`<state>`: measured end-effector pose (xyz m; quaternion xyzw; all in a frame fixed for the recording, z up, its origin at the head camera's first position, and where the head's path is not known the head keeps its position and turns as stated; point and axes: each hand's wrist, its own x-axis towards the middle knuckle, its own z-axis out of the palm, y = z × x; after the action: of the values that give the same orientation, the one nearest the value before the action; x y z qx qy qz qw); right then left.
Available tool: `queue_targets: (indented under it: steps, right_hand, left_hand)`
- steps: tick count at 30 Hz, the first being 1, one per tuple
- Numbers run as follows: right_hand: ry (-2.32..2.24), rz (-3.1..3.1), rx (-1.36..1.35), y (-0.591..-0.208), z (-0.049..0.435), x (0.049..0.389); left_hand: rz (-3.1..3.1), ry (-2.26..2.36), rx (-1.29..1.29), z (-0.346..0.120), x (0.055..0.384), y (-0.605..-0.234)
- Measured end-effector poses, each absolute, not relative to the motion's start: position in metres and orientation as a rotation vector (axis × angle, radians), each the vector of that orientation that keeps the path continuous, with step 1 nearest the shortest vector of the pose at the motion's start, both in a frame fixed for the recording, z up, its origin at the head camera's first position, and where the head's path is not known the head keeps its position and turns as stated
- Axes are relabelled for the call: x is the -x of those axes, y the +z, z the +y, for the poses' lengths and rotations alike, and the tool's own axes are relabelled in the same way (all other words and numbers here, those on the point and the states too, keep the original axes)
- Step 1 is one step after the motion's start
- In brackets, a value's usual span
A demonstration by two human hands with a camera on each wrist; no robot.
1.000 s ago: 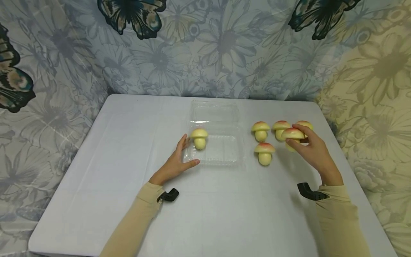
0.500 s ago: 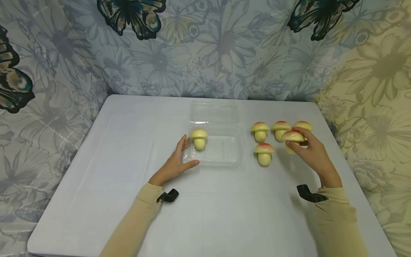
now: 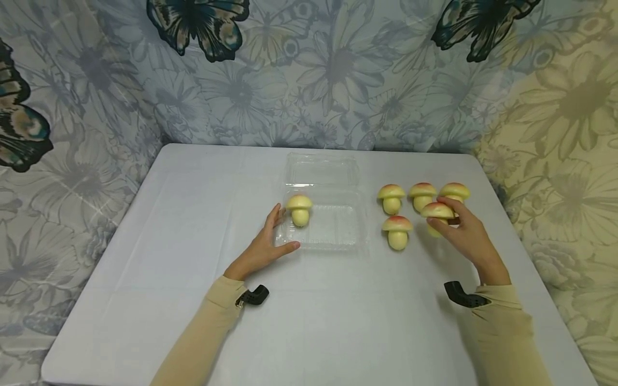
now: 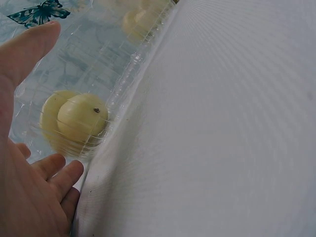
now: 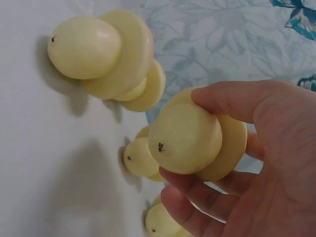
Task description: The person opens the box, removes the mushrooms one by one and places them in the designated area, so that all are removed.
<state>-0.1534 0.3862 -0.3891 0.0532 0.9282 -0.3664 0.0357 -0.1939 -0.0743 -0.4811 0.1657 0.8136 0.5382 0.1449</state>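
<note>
Between thumb and fingers my right hand pinches a mushroom with a yellow, red-tinged cap. In the right wrist view its round pale stem faces the camera, above the table. My left hand is spread at the left side of a clear plastic clamshell box, thumb by the front edge and fingers by the left wall. Inside the box, on its left, lies one yellow mushroom, seen through the plastic wall in the left wrist view. The box's lid is folded back away from me.
Several more mushrooms lie right of the box: one in front, one behind it, one at the back middle and one at the back right, partly behind my right hand. A white cloth covers the table; patterned fabric hangs behind.
My right hand has moved slightly toward me and to the left with the mushroom, uncovering more of the back right mushroom. The left hand stays at the box.
</note>
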Motion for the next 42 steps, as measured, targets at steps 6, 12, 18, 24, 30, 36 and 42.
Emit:
queue_targets:
  steps: [6, 12, 18, 24, 30, 36, 42]
  right_hand:
    - [-1.118, 2.852, -0.145, -0.395, 0.387, 0.152]
    - [-1.121, 2.852, -0.138, -0.400, 0.386, 0.148]
    - [-1.137, 2.835, -0.141, -0.403, 0.385, 0.147]
    - [-1.128, 2.830, -0.151, -0.408, 0.387, 0.148]
    - [-1.116, 2.841, -0.167, -0.413, 0.387, 0.150]
    - [-1.101, 2.852, -0.160, -0.417, 0.387, 0.151]
    - [-1.116, 2.826, -0.157, -0.420, 0.388, 0.152]
  left_hand:
    - [2.339, 1.555, -0.476, -0.075, 0.194, -0.481]
    - [2.335, 1.546, -0.475, -0.074, 0.192, -0.483]
    - [2.337, 1.550, -0.469, -0.075, 0.191, -0.485]
    - [2.335, 1.553, -0.467, -0.075, 0.191, -0.484]
    - [2.348, 1.543, -0.462, -0.074, 0.191, -0.482]
    - [2.349, 1.540, -0.465, -0.074, 0.192, -0.482]
    - [2.342, 1.544, -0.464, -0.074, 0.193, -0.481]
